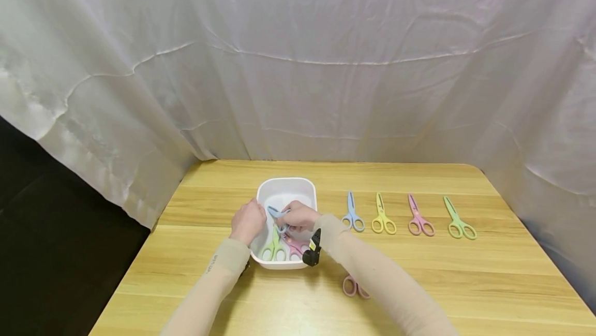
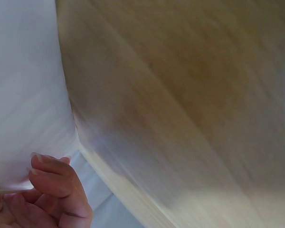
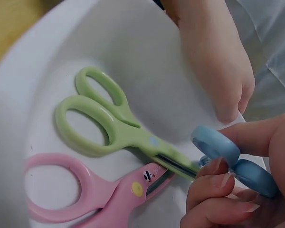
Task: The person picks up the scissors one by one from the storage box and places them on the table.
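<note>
Inside the white basin [image 1: 285,185], my right hand [image 1: 300,217] pinches blue scissors [image 1: 274,212]; in the right wrist view their handle loops [image 3: 216,145] show between thumb and fingers. Green scissors [image 3: 99,126] and pink scissors [image 3: 116,192] lie on the basin's floor, the pink pair's blades crossing close to the green pair's. With its fingers curled over the left rim, my left hand [image 1: 249,220] grips the basin. The left wrist view shows those fingers [image 2: 57,178] against the outer white wall [image 2: 26,90].
Right of the basin, a row holds blue scissors [image 1: 353,213], yellow scissors [image 1: 382,215], pink scissors [image 1: 419,217] and green scissors [image 1: 458,219]. Another pink pair [image 1: 352,286] lies partly under my right forearm. A grey curtain [image 1: 326,108] hangs behind the wooden table [image 1: 209,180].
</note>
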The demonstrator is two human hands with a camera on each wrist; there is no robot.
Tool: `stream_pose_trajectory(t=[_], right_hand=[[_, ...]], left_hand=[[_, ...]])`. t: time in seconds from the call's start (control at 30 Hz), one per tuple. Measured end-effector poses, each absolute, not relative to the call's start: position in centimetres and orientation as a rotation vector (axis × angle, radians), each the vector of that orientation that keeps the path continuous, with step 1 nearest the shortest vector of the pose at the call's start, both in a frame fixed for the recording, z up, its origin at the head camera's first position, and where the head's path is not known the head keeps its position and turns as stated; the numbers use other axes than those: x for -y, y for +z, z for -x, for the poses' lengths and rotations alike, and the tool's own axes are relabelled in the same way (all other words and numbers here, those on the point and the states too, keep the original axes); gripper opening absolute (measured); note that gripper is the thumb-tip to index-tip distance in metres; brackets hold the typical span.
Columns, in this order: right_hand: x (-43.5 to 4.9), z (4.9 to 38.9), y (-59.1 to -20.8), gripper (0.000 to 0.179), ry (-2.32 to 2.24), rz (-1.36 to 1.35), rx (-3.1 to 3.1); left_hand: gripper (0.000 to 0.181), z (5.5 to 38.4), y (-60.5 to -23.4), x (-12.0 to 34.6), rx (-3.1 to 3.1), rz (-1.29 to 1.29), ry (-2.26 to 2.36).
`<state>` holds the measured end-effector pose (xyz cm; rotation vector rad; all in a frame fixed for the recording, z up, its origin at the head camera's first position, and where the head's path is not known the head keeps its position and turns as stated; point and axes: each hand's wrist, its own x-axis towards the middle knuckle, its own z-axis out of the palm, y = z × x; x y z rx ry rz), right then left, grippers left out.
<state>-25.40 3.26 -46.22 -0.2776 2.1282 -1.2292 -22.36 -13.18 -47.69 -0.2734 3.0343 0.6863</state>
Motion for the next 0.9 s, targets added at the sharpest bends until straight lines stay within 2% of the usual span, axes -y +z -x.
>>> stream_pose_trajectory(t=[0.2, 0.53, 0.73, 0.9], right_hand=[[-3.31, 25.37, -46.18, 0.022, -1.305, 0.255, -2.092], [-3.46, 25.14, -46.09, 0.017, -1.445, 0.196, -2.052], [-3.64, 24.75, -45.81, 0.034, -1.601, 0.175, -2.017], [-3.94, 24.56, -45.91, 0.036, -1.706, 0.189, -1.963]], left_hand=[[0.045, 22.28, -47.54, 13.09, -3.037, 0.274, 0.682], [0.047, 22.22, -47.57, 13.14, -3.037, 0.268, 0.701], [0.046, 22.19, -47.81, 13.14, -3.026, 0.277, 0.704], [0.047, 22.26, -47.96, 13.18, -3.025, 0.271, 0.704]])
